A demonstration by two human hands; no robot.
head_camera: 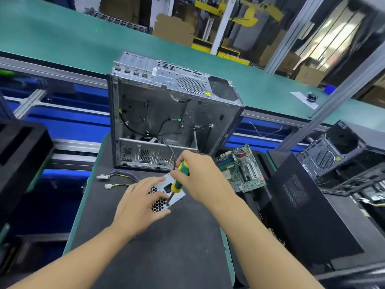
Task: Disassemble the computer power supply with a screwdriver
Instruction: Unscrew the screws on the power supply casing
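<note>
The silver power supply (178,196) lies on the dark work mat (166,247), honeycomb vent facing up. My left hand (138,203) rests flat on it, fingers spread over the vent, covering much of its top. My right hand (200,178) grips the green and yellow handle of a screwdriver (179,178). Its dark tip stands on a screw spot near the unit's front edge, beside my left fingers. The supply's cables with white plugs (108,181) trail off to the left.
An empty grey computer case (166,113) stands open just behind the supply. A green motherboard (242,168) lies to the right, next to black case panels (308,211) and another case (335,155). Black foam (18,151) sits at left. A green conveyor belt (83,42) runs behind.
</note>
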